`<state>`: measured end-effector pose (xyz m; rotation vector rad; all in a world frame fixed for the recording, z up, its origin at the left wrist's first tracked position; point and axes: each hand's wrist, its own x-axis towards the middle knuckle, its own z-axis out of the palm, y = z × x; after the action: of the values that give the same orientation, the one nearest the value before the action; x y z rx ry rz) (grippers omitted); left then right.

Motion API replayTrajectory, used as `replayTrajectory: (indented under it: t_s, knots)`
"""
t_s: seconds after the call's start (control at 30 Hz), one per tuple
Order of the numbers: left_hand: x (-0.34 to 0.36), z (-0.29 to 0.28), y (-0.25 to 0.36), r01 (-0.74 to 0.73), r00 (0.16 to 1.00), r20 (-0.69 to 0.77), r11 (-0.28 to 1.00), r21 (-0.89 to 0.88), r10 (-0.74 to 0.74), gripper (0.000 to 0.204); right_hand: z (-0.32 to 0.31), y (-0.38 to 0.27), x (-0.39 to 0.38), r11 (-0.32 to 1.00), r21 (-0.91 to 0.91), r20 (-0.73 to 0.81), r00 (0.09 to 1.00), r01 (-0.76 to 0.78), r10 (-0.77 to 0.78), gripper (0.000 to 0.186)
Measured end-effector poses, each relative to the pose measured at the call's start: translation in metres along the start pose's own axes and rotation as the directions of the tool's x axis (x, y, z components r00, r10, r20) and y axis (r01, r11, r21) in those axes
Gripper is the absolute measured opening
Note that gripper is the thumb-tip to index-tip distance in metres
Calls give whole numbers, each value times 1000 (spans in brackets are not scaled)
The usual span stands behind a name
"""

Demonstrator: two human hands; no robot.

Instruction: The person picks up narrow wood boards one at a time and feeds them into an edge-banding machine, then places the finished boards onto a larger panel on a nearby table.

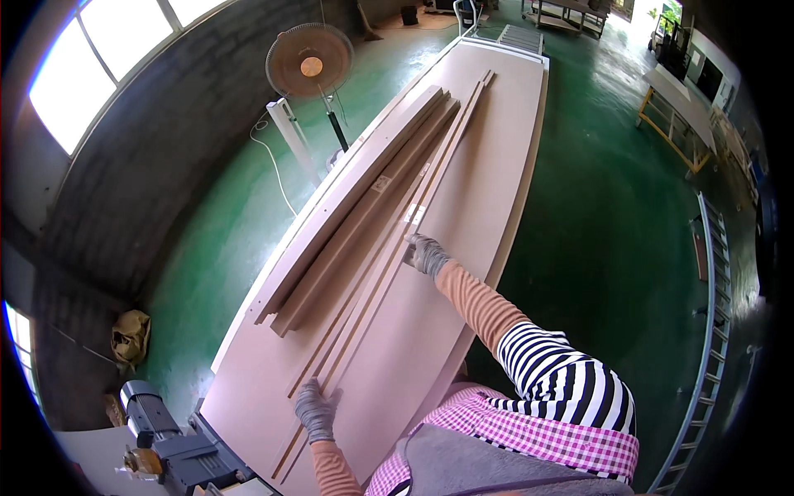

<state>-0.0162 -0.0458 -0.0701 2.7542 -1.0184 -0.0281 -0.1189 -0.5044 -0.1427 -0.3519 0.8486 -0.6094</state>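
My left hand (314, 411), in a grey glove, has its fingers closed on a long, narrow board strip (361, 328) at the lower middle. My right hand (428, 253), also gloved, grips the same group of strips further up, beside small pale labels. These strips lie lengthwise on a long pale-pink panel (494, 165). To their left rest thicker stacked board pieces (347, 223) with grooved or stepped edges. My forearms, in orange ribbed sleeves, come in from the lower edge.
A round fan (310, 62) and a white post (294, 139) stand left of the panel. A grey motor (165, 434) sits at lower left. A ladder (701, 331) lies along the right, a yellow-framed table (674, 116) behind it. A brown sack (131, 337) rests by the wall.
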Motion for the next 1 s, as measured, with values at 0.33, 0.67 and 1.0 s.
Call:
replayTrajectory:
  t_s: [0.33, 0.67, 1.0]
  knots:
    - [120, 20, 75, -70, 996, 50, 996, -59, 73, 61, -38, 15, -52, 925, -378, 161, 981, -39, 108, 48]
    - [116, 54, 7, 127, 929, 328, 980, 154, -172, 93, -106, 81, -125, 876, -420, 5, 965, -237, 264, 47]
    - [78, 51, -78, 146, 949, 251, 971, 190, -192, 64, -99, 86, -127, 789, -541, -35, 945, -291, 325, 42]
